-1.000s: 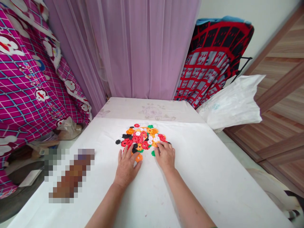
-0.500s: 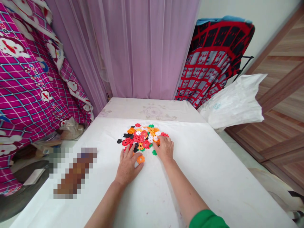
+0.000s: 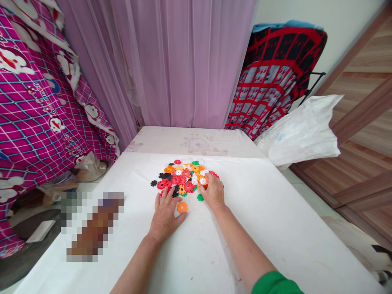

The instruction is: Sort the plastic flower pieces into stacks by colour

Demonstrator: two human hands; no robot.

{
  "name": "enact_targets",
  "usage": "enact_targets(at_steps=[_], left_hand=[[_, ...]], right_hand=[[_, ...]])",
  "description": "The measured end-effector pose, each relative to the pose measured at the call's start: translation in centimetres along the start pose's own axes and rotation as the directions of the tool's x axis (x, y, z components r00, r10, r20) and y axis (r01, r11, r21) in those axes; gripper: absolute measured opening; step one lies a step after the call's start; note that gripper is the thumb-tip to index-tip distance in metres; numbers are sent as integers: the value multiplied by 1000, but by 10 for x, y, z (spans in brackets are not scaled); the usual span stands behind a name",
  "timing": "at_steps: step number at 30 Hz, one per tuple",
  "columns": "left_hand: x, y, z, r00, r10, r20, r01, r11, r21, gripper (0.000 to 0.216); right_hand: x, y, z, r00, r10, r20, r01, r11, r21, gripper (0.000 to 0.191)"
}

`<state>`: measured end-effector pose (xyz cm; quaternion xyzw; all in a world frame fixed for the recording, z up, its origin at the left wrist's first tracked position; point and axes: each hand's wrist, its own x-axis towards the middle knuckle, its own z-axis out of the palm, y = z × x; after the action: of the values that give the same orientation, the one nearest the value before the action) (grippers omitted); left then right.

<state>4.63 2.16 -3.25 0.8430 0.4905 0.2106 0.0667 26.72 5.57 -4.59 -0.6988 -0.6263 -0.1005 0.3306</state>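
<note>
A heap of small flower-shaped plastic discs [image 3: 180,177] in red, orange, white, black and green lies on the white-covered table. My left hand [image 3: 167,214] rests palm down at the heap's near left edge, fingers spread. Beside its thumb, on the bare cloth, is a single orange disc [image 3: 182,207]. At the right edge of the heap is my right hand [image 3: 214,192], curved over with thumb and forefinger apart. Red and orange pieces lie at its fingertips, partly covered by the hand. A green disc [image 3: 200,197] sits just left of its thumb.
The table's white cover [image 3: 275,228] spreads around the heap. A blurred-out brown object [image 3: 94,228] is at the left edge. A white bag [image 3: 303,130] stands beyond the right corner. Purple curtains [image 3: 190,61] hang behind, and a pink patterned cloth [image 3: 45,102] hangs at the left.
My right hand has shifted very slightly at the heap's right edge. My left thumb has moved a little lower, leaving the orange disc more exposed. The heap looks nearly the same.
</note>
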Motion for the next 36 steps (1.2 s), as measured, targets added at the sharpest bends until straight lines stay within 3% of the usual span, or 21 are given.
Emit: enact_targets(at_steps=[5,8,10,13,16,18,21,27,32,36], left_hand=[[1,1,-1,999,-27,22,28,999,-31,32],[2,2,-2,999,-30,28,32,997,-66,31],[1,2,-3,999,-23,36,26,996,-82,31],[1,-1,-6,997,-3,75,11,995,-101,38],[-1,-10,-11,994,13,110,0,993,-122,46],[-2,-17,-14,992,7,129,10,991,-131,44],[-3,-24,-18,988,-1,155,23,989,-144,39],[-2,-26,-20,982,-15,186,48,983,-175,35],[-1,-35,-22,993,-10,119,37,972,-231,29],[3,-45,-25,999,-32,0,30,955,-295,14]], right_hand=[[10,7,-28,991,15,133,4,990,-140,50],[15,14,-49,981,92,170,-61,982,-181,54],[12,14,-58,974,180,135,-165,979,-119,53],[-7,-2,-59,955,271,124,-291,936,197,51],[-37,-33,-46,942,176,286,-307,798,518,49],[-53,-51,-36,939,109,327,-290,763,578,49],[-64,-64,-29,948,49,314,-226,798,559,50],[-63,-62,-29,962,-68,264,-68,879,473,53],[-62,-65,-32,942,-68,328,-81,904,419,49],[-60,-69,-36,931,-66,360,-87,916,393,43]])
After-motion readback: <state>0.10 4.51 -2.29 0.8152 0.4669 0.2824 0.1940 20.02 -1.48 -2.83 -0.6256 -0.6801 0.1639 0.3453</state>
